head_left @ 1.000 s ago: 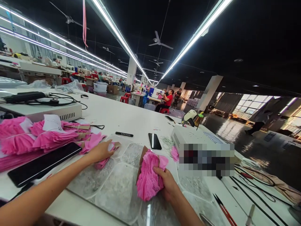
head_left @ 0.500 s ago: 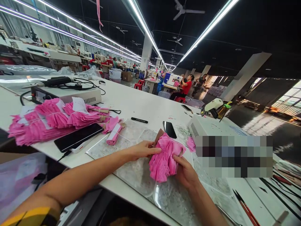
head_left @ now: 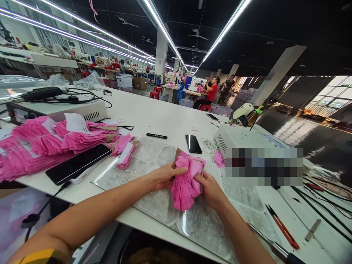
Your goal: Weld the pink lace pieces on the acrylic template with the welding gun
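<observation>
Both hands grip a bundle of pink lace pieces (head_left: pixel 187 181) over a clear plastic sheet (head_left: pixel 154 201) on the white table (head_left: pixel 154 117). My left hand (head_left: pixel 163 176) pinches the bundle's left side, fingers closed on it. My right hand (head_left: pixel 210 189) clasps its right side from below. A small tied pink bundle (head_left: pixel 125 157) lies to the left on the sheet. Further left is a big heap of pink lace bundles (head_left: pixel 44 145) with a white paper tag.
A large black phone (head_left: pixel 78 165) lies by the heap and a smaller one (head_left: pixel 193 143) beyond my hands. A black marker (head_left: pixel 156 136), white machine boxes (head_left: pixel 244 141) (head_left: pixel 90 110), red-handled scissors (head_left: pixel 282 225) and cables lie around. Other workers sit at far tables.
My left hand left the small tied bundle on the sheet and came across to grip the pink lace bundle together with my right hand. The view swung a little.
</observation>
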Available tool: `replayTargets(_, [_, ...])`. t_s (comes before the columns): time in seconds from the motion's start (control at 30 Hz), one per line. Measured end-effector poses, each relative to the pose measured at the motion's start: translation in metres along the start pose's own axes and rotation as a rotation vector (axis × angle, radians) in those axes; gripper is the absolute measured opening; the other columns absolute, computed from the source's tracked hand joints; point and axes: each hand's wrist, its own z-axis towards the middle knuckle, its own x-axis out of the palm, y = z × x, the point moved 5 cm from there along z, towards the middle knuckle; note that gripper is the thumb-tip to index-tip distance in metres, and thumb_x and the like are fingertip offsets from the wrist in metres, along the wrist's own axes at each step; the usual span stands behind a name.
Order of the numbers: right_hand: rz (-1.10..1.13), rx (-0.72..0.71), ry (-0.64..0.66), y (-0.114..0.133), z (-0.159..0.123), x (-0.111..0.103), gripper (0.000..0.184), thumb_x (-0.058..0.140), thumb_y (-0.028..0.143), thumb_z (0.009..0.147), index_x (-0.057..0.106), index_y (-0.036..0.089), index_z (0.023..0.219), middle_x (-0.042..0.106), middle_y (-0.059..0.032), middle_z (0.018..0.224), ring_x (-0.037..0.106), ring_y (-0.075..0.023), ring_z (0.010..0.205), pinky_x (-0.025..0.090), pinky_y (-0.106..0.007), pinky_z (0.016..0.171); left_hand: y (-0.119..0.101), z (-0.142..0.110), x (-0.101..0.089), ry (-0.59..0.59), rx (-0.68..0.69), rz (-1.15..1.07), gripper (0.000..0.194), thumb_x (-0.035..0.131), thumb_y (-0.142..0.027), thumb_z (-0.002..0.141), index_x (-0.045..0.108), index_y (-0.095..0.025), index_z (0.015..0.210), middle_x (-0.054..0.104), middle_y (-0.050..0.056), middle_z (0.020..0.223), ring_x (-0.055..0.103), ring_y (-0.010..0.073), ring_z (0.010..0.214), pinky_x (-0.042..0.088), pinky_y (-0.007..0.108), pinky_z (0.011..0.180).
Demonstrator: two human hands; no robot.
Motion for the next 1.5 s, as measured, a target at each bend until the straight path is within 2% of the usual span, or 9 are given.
replayTargets(0.13, [-0.021,0.005,0.013,0.004,0.002,0.002,0.042,0.081,0.034,0.056,0.068,0.020,0.093,0.073,-0.0030,0.092,0.066,-0.0249,0.091,0.050,-0.032,0.076,-0.001,0.003,-0.006,-0.061,0.039,-0.035,0.058,0.092,-0.027,0.045,0.067,-0.014,0.095,0.069,0.005,0.084,0.063,0.0169,0.075,0.050,0.028,0.071])
replayTargets(0.33, [0.008,0.064,0.037,0.002,0.005,0.000,0.032,0.073,0.028,0.057,0.067,0.021,0.088,0.073,-0.0027,0.084,0.067,-0.0233,0.081,0.050,-0.032,0.068,-0.004,-0.010,-0.018,-0.014,-0.048,-0.013,0.049,0.086,-0.036,0.057,0.064,-0.015,0.095,0.065,0.003,0.079,0.061,0.0141,0.062,0.049,0.027,0.058])
replayTargets(0.53, [0.012,0.100,0.133,0.001,0.000,0.011,0.030,0.071,0.023,0.056,0.067,0.021,0.086,0.072,-0.0022,0.081,0.065,-0.0198,0.071,0.048,-0.028,0.060,-0.001,-0.016,-0.023,-0.074,-0.056,0.069,0.050,0.088,-0.024,0.049,0.062,-0.013,0.091,0.067,0.003,0.079,0.062,0.0145,0.064,0.048,0.025,0.056])
replayTargets(0.7, [-0.021,0.073,0.201,0.003,-0.008,0.018,0.043,0.076,0.039,0.064,0.064,0.021,0.101,0.071,-0.0063,0.096,0.066,-0.0244,0.088,0.050,-0.034,0.075,-0.009,-0.018,-0.016,-0.128,0.015,0.197,0.057,0.086,-0.020,0.051,0.061,-0.014,0.102,0.069,0.006,0.088,0.065,0.0190,0.076,0.049,0.026,0.062])
replayTargets(0.83, [-0.081,0.036,0.131,0.001,-0.008,0.015,0.052,0.082,0.034,0.059,0.061,0.020,0.104,0.071,-0.0060,0.101,0.066,-0.0242,0.091,0.049,-0.037,0.084,-0.017,-0.018,-0.009,-0.174,0.092,0.366,0.070,0.084,-0.014,0.052,0.054,-0.015,0.116,0.068,0.005,0.089,0.065,0.0203,0.078,0.050,0.028,0.063])
replayTargets(1.13, [-0.026,0.093,0.098,-0.003,-0.007,0.010,0.032,0.071,0.034,0.063,0.064,0.021,0.091,0.072,-0.0044,0.087,0.067,-0.0246,0.085,0.051,-0.035,0.073,-0.017,-0.021,-0.012,-0.179,0.045,0.413,0.062,0.075,-0.012,0.058,0.053,-0.015,0.115,0.065,0.003,0.088,0.063,0.0187,0.079,0.048,0.026,0.063])
replayTargets(1.3, [-0.077,0.022,0.070,-0.002,-0.009,0.014,0.049,0.080,0.035,0.058,0.062,0.020,0.102,0.070,-0.0051,0.100,0.065,-0.0250,0.092,0.049,-0.037,0.082,-0.022,-0.018,-0.004,-0.175,0.098,0.525,0.065,0.073,-0.012,0.059,0.050,-0.015,0.120,0.064,0.005,0.092,0.062,0.0175,0.075,0.049,0.026,0.062])
replayTargets(1.4, [-0.103,-0.004,-0.012,-0.004,-0.007,0.010,0.045,0.079,0.034,0.058,0.062,0.019,0.097,0.071,-0.0045,0.093,0.065,-0.0244,0.087,0.049,-0.036,0.079,-0.023,-0.016,0.000,-0.179,0.119,0.626,0.073,0.074,-0.012,0.058,0.047,-0.017,0.126,0.062,0.003,0.090,0.059,0.0155,0.066,0.047,0.026,0.056])
replayTargets(1.5, [-0.065,0.020,-0.023,-0.007,-0.005,0.007,0.036,0.074,0.034,0.059,0.062,0.018,0.089,0.071,-0.0041,0.082,0.065,-0.0246,0.081,0.049,-0.036,0.075,-0.022,-0.016,-0.002,-0.187,0.095,0.570,0.072,0.075,-0.013,0.057,0.048,-0.017,0.125,0.063,0.003,0.088,0.060,0.0159,0.068,0.046,0.024,0.055])
